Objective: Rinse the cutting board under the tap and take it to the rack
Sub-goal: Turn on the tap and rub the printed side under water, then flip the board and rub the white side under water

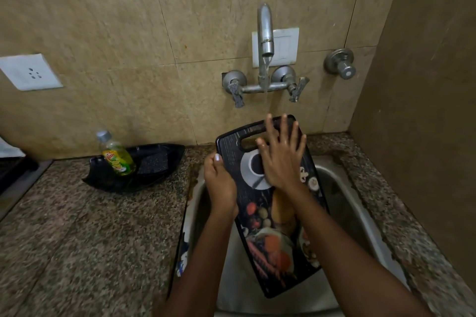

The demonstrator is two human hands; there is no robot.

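Cutting board (270, 213), printed face up, held tilted over the sink (360, 203); its long axis runs from the near edge up and away to the handle slot, which lies directly under the tap (265, 31) and its running stream. Left hand (219, 183) grips the board's left long edge, thumb on top. Right hand (280, 157) lies flat, fingers spread, on the upper face just below the slot. Left of the sink, on the worktop (90, 226), a soap bottle (116, 157). No rack is visible.
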